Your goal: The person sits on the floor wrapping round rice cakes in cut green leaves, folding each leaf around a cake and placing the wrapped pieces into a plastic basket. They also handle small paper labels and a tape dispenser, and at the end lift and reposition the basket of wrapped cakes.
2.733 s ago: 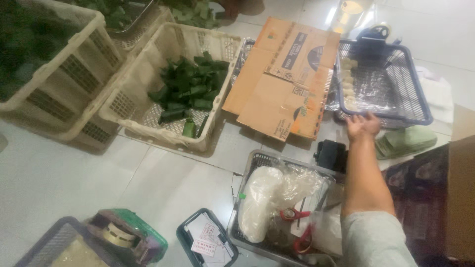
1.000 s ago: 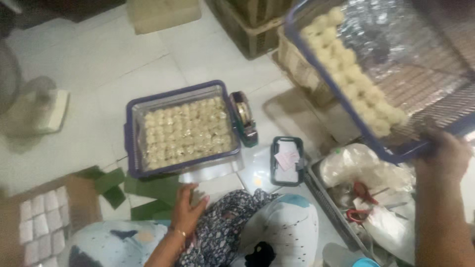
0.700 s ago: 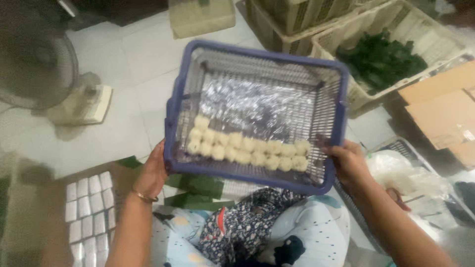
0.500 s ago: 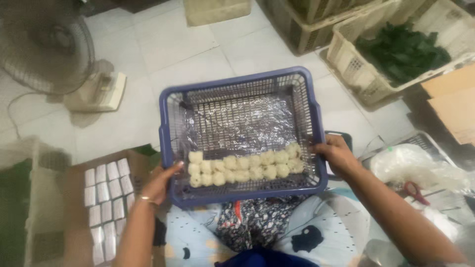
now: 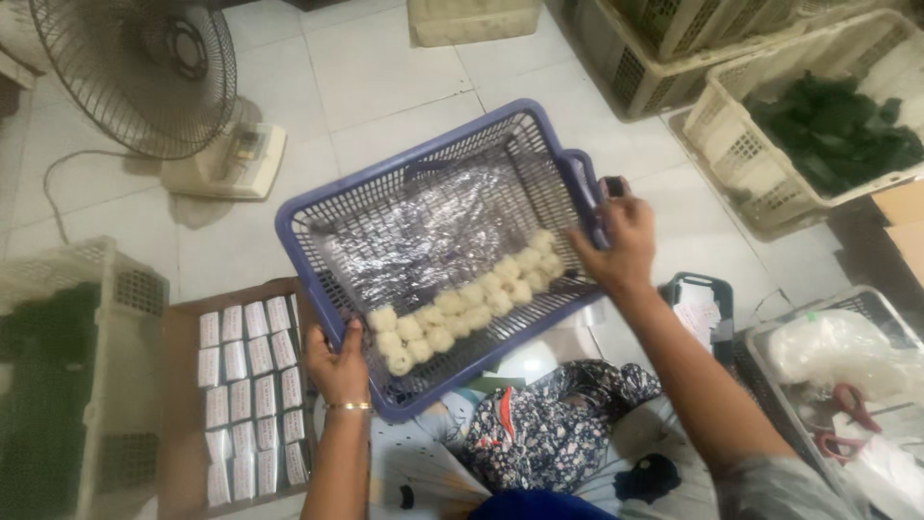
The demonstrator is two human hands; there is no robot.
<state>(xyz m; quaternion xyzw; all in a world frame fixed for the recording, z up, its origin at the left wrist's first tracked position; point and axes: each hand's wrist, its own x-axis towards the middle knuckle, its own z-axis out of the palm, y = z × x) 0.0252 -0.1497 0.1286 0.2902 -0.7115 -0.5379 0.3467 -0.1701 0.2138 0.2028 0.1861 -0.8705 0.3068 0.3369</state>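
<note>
I hold a blue-purple plastic basket [image 5: 318,193] over my lap, tilted with its near edge lower. Shiny plastic film lines its bottom, and several pale round dough pieces [image 5: 462,300] lie in rows along the near side. My left hand [image 5: 337,364], with a bracelet on the wrist, grips the basket's near-left rim. My right hand [image 5: 616,241] grips the right rim by its handle.
A floor fan [image 5: 144,77] stands at the far left. A cardboard sheet with several small white packets [image 5: 245,385] lies at my left, next to a cream crate [image 5: 67,385]. Cream crates of green leaves [image 5: 828,135] sit far right. A grey tray with plastic bags and scissors [image 5: 847,385] is at right.
I picked up the basket at the right, swung it across in front of me and lowered it over my lap. It now sits rotated, with both hands on its rims.
</note>
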